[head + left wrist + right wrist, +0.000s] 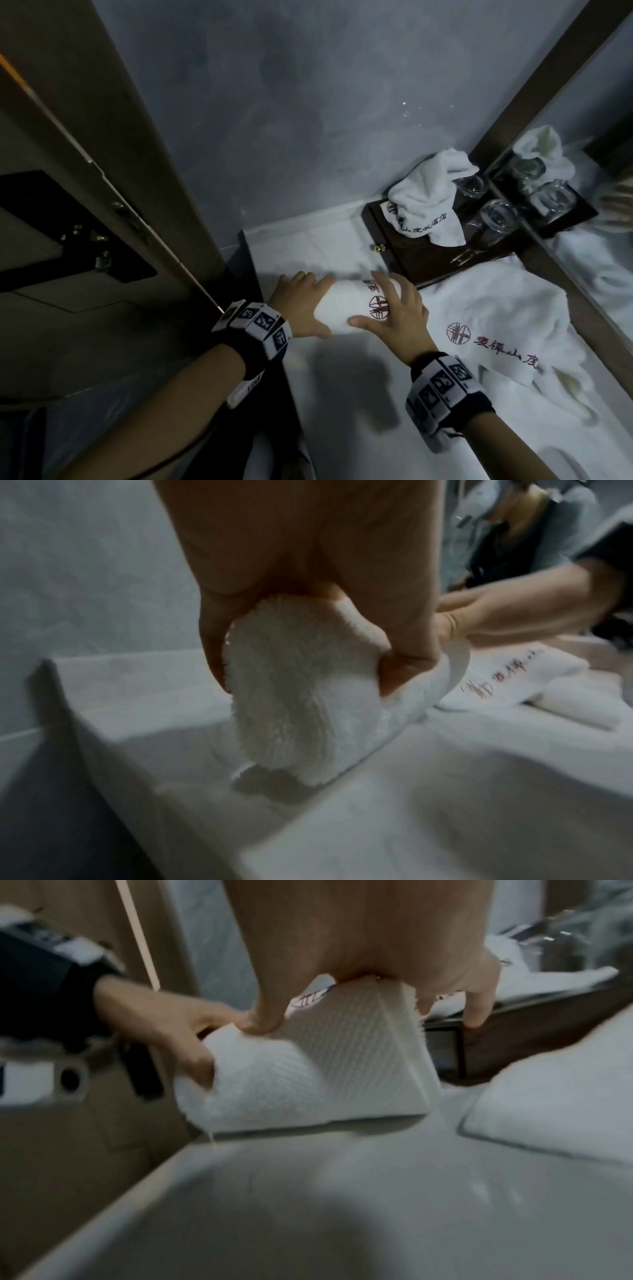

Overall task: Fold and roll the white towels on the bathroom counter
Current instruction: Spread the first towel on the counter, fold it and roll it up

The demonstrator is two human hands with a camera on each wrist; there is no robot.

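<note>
A rolled white towel [346, 308] with a red logo lies on the white counter [342, 404] near its left end. My left hand [306, 305] grips the roll's left end, thumb on the near side and fingers over the far side. The left wrist view shows the fluffy roll end [301, 710] inside that left hand [308, 653]. My right hand [387, 301] curls over the roll's right part, over the logo. In the right wrist view, the right hand [369, 1012] has thumb and fingers wrapped round the towel roll [308, 1074].
A flat white towel [496, 325] with red lettering lies on the counter to the right. A crumpled towel [424, 198] and glasses [496, 219] sit on a dark tray [411, 267] at the back. A mirror [599, 178] stands to the right, a wooden door [102, 154] to the left.
</note>
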